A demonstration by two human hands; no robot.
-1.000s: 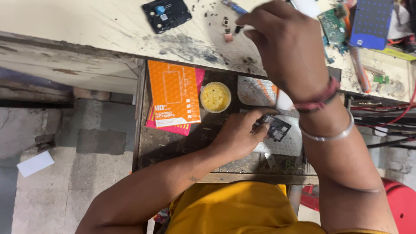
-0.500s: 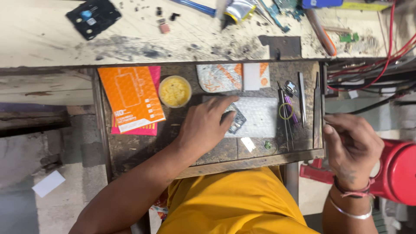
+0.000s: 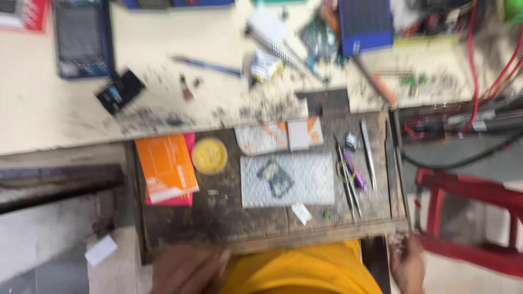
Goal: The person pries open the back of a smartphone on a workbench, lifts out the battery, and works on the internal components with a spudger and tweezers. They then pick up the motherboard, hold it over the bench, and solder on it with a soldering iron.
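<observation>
The picture is blurred by motion. An open wooden drawer (image 3: 261, 239) sits below the workbench. My left hand (image 3: 190, 269) is low at the drawer's front edge, left of my yellow shirt. At the drawer's right front corner is my right hand (image 3: 406, 265). Neither grip can be made out. A small dark part (image 3: 275, 178) lies free on a sheet of bubble wrap (image 3: 310, 182) in the middle of the drawer. Next to it are a round yellow tin (image 3: 209, 155), an orange packet (image 3: 166, 167) and thin metal tweezers (image 3: 369, 155).
The pale workbench (image 3: 65, 117) above carries a dark phone (image 3: 81, 38), a small black module (image 3: 120, 91), a blue pen (image 3: 207, 66), a blue box (image 3: 365, 22) and circuit boards. Red and black cables (image 3: 490, 81) hang at right over a red stool (image 3: 474, 218).
My left hand has left the dark part on the bubble wrap and dropped to the drawer's front edge. My right hand has moved down to the right corner. The view has shifted.
</observation>
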